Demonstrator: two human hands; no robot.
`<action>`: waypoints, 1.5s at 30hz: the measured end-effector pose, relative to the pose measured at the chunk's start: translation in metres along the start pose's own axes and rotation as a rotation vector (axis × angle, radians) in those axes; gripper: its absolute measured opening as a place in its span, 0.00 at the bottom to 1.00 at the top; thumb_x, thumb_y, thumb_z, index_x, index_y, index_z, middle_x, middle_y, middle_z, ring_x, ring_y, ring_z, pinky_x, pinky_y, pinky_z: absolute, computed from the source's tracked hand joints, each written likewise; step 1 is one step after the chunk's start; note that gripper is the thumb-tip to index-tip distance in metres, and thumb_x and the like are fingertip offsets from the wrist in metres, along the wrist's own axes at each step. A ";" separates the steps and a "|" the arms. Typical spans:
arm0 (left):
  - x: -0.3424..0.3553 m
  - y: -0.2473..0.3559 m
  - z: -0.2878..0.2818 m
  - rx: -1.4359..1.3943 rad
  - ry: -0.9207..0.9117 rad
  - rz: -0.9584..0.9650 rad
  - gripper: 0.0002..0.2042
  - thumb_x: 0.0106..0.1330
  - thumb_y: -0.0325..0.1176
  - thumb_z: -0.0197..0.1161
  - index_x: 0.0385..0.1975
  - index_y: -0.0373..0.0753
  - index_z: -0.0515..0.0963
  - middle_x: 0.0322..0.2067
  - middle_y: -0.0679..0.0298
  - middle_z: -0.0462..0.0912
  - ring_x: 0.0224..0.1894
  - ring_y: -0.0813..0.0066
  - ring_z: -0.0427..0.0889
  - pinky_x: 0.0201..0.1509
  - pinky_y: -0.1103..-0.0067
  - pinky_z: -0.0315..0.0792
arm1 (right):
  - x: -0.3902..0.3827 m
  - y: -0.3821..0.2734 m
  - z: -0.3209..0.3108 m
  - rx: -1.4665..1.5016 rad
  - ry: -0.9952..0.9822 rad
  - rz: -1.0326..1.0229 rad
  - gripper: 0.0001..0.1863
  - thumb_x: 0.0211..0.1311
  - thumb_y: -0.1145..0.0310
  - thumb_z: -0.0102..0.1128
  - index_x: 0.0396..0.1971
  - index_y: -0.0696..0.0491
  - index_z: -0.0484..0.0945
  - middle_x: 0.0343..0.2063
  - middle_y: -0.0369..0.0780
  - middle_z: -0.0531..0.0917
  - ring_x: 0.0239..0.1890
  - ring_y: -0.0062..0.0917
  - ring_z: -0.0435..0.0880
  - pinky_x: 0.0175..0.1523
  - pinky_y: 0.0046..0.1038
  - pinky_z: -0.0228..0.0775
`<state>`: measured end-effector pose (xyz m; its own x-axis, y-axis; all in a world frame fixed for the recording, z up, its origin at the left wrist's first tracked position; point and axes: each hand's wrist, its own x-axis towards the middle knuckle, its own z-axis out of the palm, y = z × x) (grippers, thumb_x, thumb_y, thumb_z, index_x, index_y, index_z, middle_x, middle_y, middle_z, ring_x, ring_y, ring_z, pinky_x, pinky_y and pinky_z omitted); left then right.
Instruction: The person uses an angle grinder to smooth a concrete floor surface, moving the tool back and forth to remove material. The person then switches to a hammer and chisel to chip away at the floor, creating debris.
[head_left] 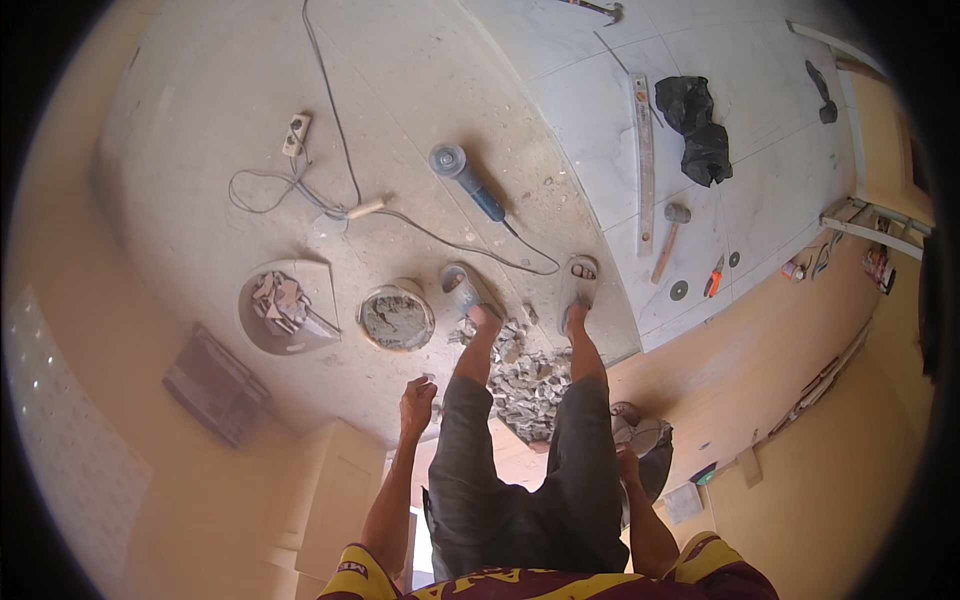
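Note:
My left hand hangs beside my left knee with its fingers curled together. Whatever they hold, if anything, is too small to name. Above it stands a round bucket of wet grey mortar. My right hand is down by my right thigh, its fingers hidden, next to a dark bag-like thing. Between my feet and legs lies a heap of broken grey rubble. A blue angle grinder rests on the floor ahead, its disc pointing away from me.
Left of the bucket is a tub of tile scraps. A power strip and loose cable lie ahead. On the tiles at right are a mallet, long level, black plastic bag, pliers and hammer.

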<state>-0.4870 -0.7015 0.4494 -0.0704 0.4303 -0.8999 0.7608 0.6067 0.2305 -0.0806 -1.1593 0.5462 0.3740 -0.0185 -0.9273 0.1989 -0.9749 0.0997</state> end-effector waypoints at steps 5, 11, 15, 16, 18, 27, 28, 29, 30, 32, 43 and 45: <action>-0.123 -0.023 -0.026 -0.101 0.027 -0.109 0.25 0.80 0.42 0.71 0.67 0.29 0.82 0.55 0.44 0.95 0.61 0.54 0.95 0.68 0.64 0.85 | -0.016 -0.037 -0.076 -0.111 -0.089 -0.062 0.24 0.75 0.60 0.71 0.65 0.54 0.80 0.46 0.51 0.93 0.49 0.40 0.95 0.55 0.42 0.85; -0.174 0.012 -0.002 -0.401 0.039 -0.234 0.26 0.85 0.46 0.66 0.70 0.29 0.81 0.60 0.44 0.93 0.63 0.54 0.93 0.68 0.64 0.84 | 0.067 -0.206 -0.194 0.154 0.080 -0.235 0.26 0.80 0.60 0.68 0.70 0.53 0.78 0.48 0.48 0.92 0.48 0.35 0.94 0.55 0.38 0.85; -0.209 0.036 0.044 -0.685 0.094 -0.320 0.27 0.89 0.49 0.61 0.72 0.30 0.81 0.61 0.46 0.92 0.65 0.61 0.88 0.73 0.69 0.78 | 0.091 -0.326 -0.260 0.213 0.005 -0.201 0.26 0.83 0.58 0.67 0.73 0.52 0.77 0.49 0.45 0.91 0.48 0.31 0.93 0.55 0.36 0.85; -0.208 0.061 0.041 -0.715 0.075 -0.391 0.28 0.90 0.51 0.59 0.73 0.30 0.82 0.61 0.48 0.91 0.67 0.63 0.86 0.75 0.71 0.75 | 0.096 -0.340 -0.277 0.227 0.002 -0.170 0.25 0.84 0.57 0.66 0.72 0.51 0.78 0.49 0.44 0.91 0.48 0.30 0.92 0.55 0.36 0.85; -0.219 0.084 0.059 -0.799 0.141 -0.436 0.28 0.91 0.51 0.58 0.72 0.31 0.82 0.61 0.49 0.91 0.66 0.63 0.86 0.75 0.70 0.74 | 0.106 -0.371 -0.301 0.169 -0.028 -0.132 0.27 0.82 0.61 0.65 0.74 0.52 0.75 0.47 0.44 0.90 0.47 0.31 0.93 0.55 0.38 0.87; -0.238 0.203 0.148 -1.172 0.468 -0.582 0.24 0.90 0.48 0.61 0.66 0.31 0.86 0.53 0.53 0.93 0.57 0.67 0.88 0.70 0.71 0.76 | 0.165 -0.526 -0.407 -0.381 -0.123 -0.424 0.24 0.85 0.65 0.60 0.73 0.58 0.76 0.46 0.44 0.92 0.43 0.29 0.92 0.50 0.31 0.86; -0.246 0.214 0.141 -1.157 0.475 -0.646 0.23 0.90 0.45 0.61 0.65 0.30 0.86 0.53 0.52 0.94 0.57 0.67 0.89 0.68 0.71 0.78 | 0.158 -0.545 -0.410 -0.395 -0.120 -0.442 0.24 0.85 0.64 0.61 0.73 0.57 0.76 0.46 0.44 0.92 0.42 0.29 0.92 0.49 0.31 0.85; -0.254 0.214 0.146 -1.171 0.514 -0.670 0.23 0.90 0.45 0.61 0.65 0.30 0.86 0.53 0.52 0.94 0.58 0.68 0.89 0.68 0.71 0.78 | 0.155 -0.565 -0.419 -0.492 -0.125 -0.467 0.24 0.85 0.63 0.62 0.72 0.57 0.77 0.45 0.43 0.92 0.42 0.28 0.92 0.49 0.31 0.85; -0.262 0.212 0.154 -1.184 0.552 -0.695 0.23 0.90 0.45 0.60 0.65 0.30 0.86 0.54 0.52 0.94 0.58 0.68 0.89 0.68 0.70 0.78 | 0.154 -0.592 -0.428 -0.588 -0.128 -0.492 0.24 0.84 0.62 0.63 0.72 0.56 0.77 0.44 0.43 0.92 0.42 0.27 0.92 0.48 0.31 0.84; -0.274 0.208 0.153 -1.245 0.593 -0.719 0.25 0.90 0.47 0.60 0.68 0.29 0.84 0.57 0.46 0.93 0.61 0.61 0.90 0.69 0.67 0.80 | 0.157 -0.653 -0.435 -0.811 -0.101 -0.580 0.24 0.83 0.60 0.64 0.70 0.54 0.79 0.43 0.43 0.91 0.42 0.27 0.91 0.48 0.33 0.83; -0.217 0.112 0.127 -0.958 0.582 -0.796 0.54 0.77 0.63 0.72 0.86 0.25 0.55 0.80 0.32 0.68 0.78 0.28 0.74 0.83 0.49 0.65 | 0.054 -0.763 0.066 -1.594 -0.474 -1.351 0.17 0.81 0.63 0.64 0.64 0.49 0.85 0.43 0.48 0.91 0.44 0.41 0.93 0.53 0.44 0.83; -0.204 0.060 0.108 -1.057 0.707 -0.767 0.55 0.76 0.64 0.72 0.86 0.26 0.55 0.82 0.31 0.65 0.77 0.27 0.74 0.83 0.48 0.65 | 0.019 -0.715 0.206 -1.603 -0.565 -1.408 0.17 0.81 0.64 0.63 0.63 0.50 0.86 0.42 0.48 0.92 0.44 0.42 0.93 0.53 0.44 0.83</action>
<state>-0.3566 -0.8252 0.6073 -0.7549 -0.1716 -0.6329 -0.3941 0.8902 0.2287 -0.4026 -0.5084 0.3825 -0.8065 -0.0032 -0.5913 0.4984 0.5343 -0.6827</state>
